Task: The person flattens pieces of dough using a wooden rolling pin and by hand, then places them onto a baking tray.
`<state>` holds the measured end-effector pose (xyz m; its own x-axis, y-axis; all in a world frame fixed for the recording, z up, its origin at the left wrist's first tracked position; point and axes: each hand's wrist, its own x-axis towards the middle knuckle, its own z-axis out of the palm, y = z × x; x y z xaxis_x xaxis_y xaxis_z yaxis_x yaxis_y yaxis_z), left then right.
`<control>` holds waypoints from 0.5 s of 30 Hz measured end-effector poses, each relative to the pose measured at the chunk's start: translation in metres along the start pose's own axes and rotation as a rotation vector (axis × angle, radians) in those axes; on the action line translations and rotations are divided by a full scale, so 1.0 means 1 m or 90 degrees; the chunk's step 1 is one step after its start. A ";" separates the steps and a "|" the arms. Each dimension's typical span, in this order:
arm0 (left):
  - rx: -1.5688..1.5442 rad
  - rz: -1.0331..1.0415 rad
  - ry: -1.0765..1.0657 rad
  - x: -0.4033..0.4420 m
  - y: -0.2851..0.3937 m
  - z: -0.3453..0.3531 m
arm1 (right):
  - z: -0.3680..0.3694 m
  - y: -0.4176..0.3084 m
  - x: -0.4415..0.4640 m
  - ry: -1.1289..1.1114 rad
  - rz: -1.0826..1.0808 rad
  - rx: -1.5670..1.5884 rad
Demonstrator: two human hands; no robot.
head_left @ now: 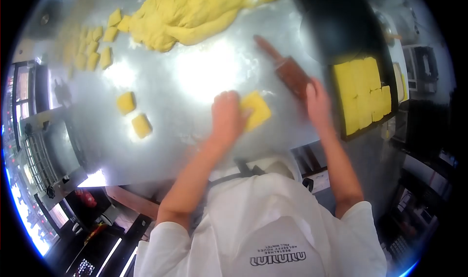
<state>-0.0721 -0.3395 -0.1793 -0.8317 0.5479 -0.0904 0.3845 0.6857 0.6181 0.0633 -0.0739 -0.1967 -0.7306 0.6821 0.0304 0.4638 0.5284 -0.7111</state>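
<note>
On the metal table, my left hand [227,115] is at the left edge of a flattened yellow dough piece [258,112], its thumb over the dough and its other fingers bent together. My right hand [317,101] is closed round the near handle of a brown rolling pin [292,76], which lies slanted to the right of that piece. The pin's far handle points up and left. Two small thick dough pieces, one [126,103] above the other [142,126], sit to the left of my left hand.
A large yellow dough mass [187,13] covers the far middle of the metal table [165,150]. Several cut pieces [106,57] lie at the far left. At the right, a black tray [348,130] holds several flat dough sheets [360,94].
</note>
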 end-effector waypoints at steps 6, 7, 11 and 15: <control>-0.195 -0.192 0.012 -0.028 -0.003 0.014 | -0.006 -0.005 -0.003 0.021 0.052 0.009; -0.158 -0.166 0.043 -0.034 0.013 0.004 | -0.007 -0.004 -0.003 0.019 0.042 0.006; 0.034 -0.016 0.112 -0.052 0.059 0.006 | -0.009 0.002 -0.002 -0.004 0.024 0.012; 0.029 0.010 0.151 -0.057 0.054 0.023 | -0.011 0.003 -0.003 -0.021 -0.010 0.030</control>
<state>0.0049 -0.3231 -0.1587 -0.8943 0.4341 0.1086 0.4113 0.7020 0.5814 0.0722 -0.0692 -0.1914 -0.7542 0.6563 0.0189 0.4287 0.5140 -0.7429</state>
